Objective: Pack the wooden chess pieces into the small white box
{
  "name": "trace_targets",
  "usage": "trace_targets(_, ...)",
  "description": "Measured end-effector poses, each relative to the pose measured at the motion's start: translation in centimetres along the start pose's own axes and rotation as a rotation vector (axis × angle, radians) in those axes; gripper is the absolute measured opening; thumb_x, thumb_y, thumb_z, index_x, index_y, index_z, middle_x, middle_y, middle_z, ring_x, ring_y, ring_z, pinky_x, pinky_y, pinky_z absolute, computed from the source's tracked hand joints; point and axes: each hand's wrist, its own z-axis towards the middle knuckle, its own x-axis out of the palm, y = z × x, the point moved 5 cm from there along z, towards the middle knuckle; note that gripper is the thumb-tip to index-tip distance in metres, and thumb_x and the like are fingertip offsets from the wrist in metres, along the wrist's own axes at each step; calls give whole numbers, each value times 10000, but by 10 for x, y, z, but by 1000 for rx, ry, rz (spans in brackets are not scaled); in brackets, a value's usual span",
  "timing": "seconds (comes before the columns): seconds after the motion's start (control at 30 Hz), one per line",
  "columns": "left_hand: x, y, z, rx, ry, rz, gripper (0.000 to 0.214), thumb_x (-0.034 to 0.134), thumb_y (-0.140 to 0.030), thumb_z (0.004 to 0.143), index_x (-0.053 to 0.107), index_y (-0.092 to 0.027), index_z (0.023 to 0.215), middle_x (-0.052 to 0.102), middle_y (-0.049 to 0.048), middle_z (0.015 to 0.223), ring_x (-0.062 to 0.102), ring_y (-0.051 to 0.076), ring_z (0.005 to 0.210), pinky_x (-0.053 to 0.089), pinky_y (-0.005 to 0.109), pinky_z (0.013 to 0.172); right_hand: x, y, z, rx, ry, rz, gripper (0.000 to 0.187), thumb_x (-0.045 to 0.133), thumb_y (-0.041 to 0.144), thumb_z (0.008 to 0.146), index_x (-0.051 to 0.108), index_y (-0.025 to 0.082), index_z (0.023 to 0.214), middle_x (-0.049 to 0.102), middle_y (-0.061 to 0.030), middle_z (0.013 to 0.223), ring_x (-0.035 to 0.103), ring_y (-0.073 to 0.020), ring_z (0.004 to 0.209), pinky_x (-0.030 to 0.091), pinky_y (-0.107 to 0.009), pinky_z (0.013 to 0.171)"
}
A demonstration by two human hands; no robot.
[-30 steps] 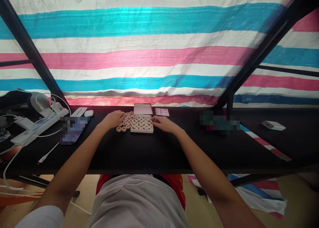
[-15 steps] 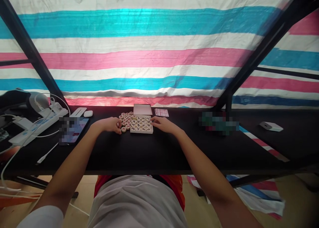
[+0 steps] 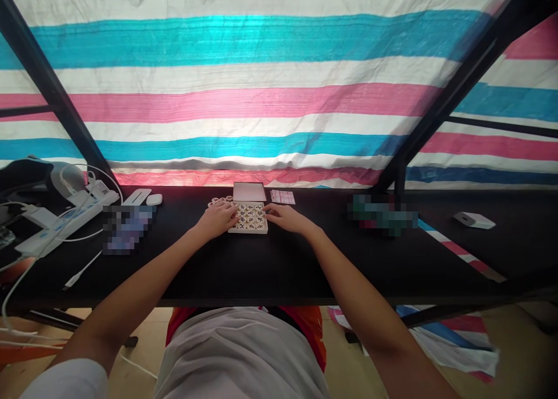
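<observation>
A small white box [image 3: 260,229] full of round wooden chess pieces [image 3: 250,215] sits on the black table [image 3: 279,259]. My left hand [image 3: 219,219] lies over the box's left side and the loose pieces beside it, fingers curled; what they hold is hidden. A few loose pieces [image 3: 219,201] show beyond that hand. My right hand [image 3: 283,217] rests against the box's right edge, fingers bent and touching it. The box's lid [image 3: 249,191] lies just behind the box.
A small pink card [image 3: 282,197] lies right of the lid. At left are a power strip [image 3: 65,219] with white cables, a phone-like device [image 3: 126,227] and a white mouse [image 3: 154,199]. A white gadget [image 3: 474,220] sits far right. A striped tarp hangs behind.
My left hand went from the loose pieces left of the box, back toward me, then right onto the box's left side. My right hand stayed at the right edge.
</observation>
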Motion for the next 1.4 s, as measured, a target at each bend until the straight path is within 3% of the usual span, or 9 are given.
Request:
trace_targets(0.47,-4,12,-4,-53,-38,67,304,440,-363,900,631,-185,1056,623,113,1075,532,255,1077,428,355,906,0,0,0,13,6,-11,286,508,345,887,601,202,1117,690,-45,924,607,-165,809,447,-273,749)
trace_targets(0.7,-9,1,-5,96,12,-42,347,395,-413,934,618,-239,1135,605,54,1184,498,231,1133,352,362,983,0,-1,0,14,5,-8,295,508,370,887,606,209,1114,689,-42,916,601,-162,791,453,-276,741)
trace_targets(0.9,-9,4,-5,60,8,7,359,390,-440,926,644,-216,1045,631,86,1050,521,248,1072,385,360,927,1,-3,1,3,6,0,297,505,368,890,597,210,1124,687,-42,933,605,-161,812,452,-274,757)
trace_targets(1.03,-19,22,-4,-43,-14,6,353,365,-372,928,617,-181,1083,622,105,1046,553,237,998,411,347,892,1,-2,0,6,5,-8,290,500,361,891,598,210,1118,687,-40,916,605,-164,805,450,-275,752)
trace_targets(1.1,-21,40,-6,-135,51,-2,331,363,-326,909,622,-179,1054,627,97,1011,572,225,961,429,323,853,0,-1,0,8,3,-10,289,504,357,889,600,210,1118,688,-39,915,603,-163,802,449,-276,754)
trace_targets(1.23,-11,70,-15,-217,348,-93,272,457,-333,813,646,-234,982,629,54,976,607,196,848,452,262,723,0,0,0,13,4,-13,296,508,367,885,603,209,1117,690,-40,911,599,-163,786,450,-277,741)
trace_targets(1.4,-13,78,-17,-208,356,-148,274,477,-296,759,657,-232,955,630,54,959,604,199,853,448,256,724,0,-1,0,12,8,-12,305,501,372,887,599,211,1127,688,-42,920,601,-164,791,448,-274,742)
